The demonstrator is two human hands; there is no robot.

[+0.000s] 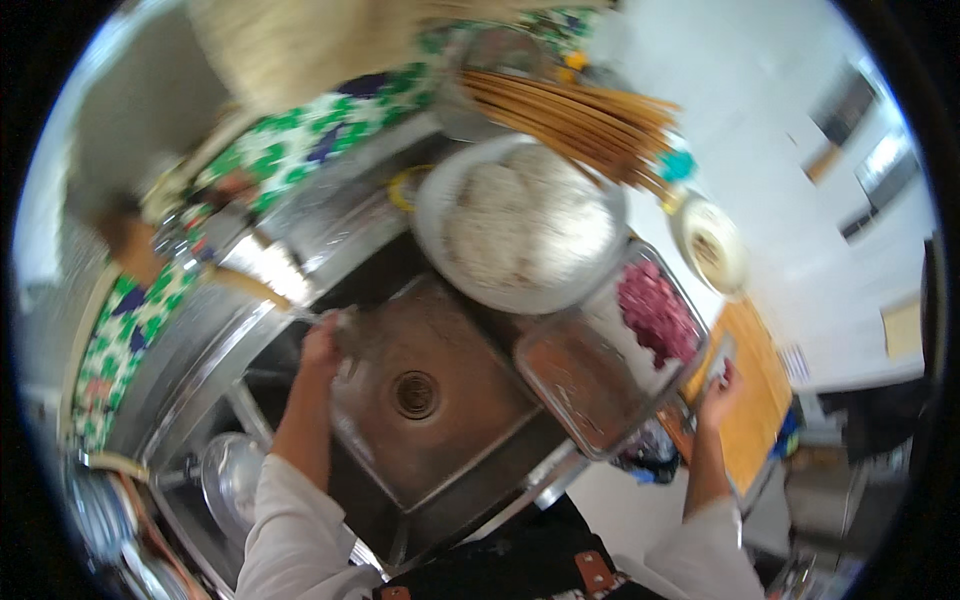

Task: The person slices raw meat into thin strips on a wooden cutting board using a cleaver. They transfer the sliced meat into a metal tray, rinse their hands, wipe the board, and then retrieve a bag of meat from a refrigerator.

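My left hand (322, 346) reaches over the left side of a stainless steel sink basin (457, 450). Beside its fingers is a blurred greyish shape, either water or something wet; I cannot tell whether the hand holds it. On the right, my right hand (718, 397) is over a wooden cutting board (754, 390). A grey metal blade (721, 356) shows at its fingers, but blur hides whether they grip it. Between my hands, a rectangular metal tray (577, 386) holds cut red meat (656, 311) at its far end. A round drain (415, 394) lies in the basin floor.
A large pale bowl (426, 225) with whitish contents sits at the sink's back corner. Behind it lies a bundle of wooden sticks (570, 112). A white tub (739, 274) stands by the wall. At lower left are a clear bowl (229, 480) and stacked plates (101, 517).
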